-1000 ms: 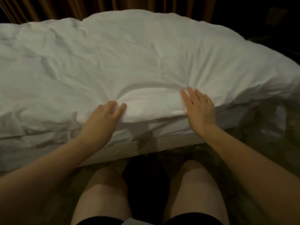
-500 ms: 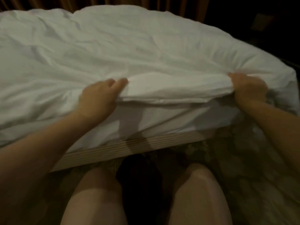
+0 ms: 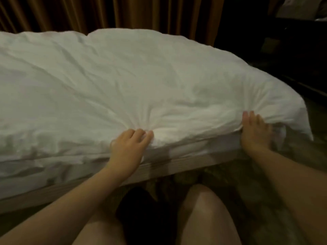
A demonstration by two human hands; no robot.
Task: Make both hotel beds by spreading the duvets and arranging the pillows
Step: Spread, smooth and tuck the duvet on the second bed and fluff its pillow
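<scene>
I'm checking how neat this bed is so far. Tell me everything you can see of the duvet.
The duvet is white, puffy, soft-looking fabric, spread over the bed top and wrinkled. Its near edge overhangs the mattress side; its right corner hangs off the bed. The left hand grips a bunch at the near edge, creases fanning from its fingers. The right hand rests on the edge near the corner; whether it grips is unclear.
</scene>
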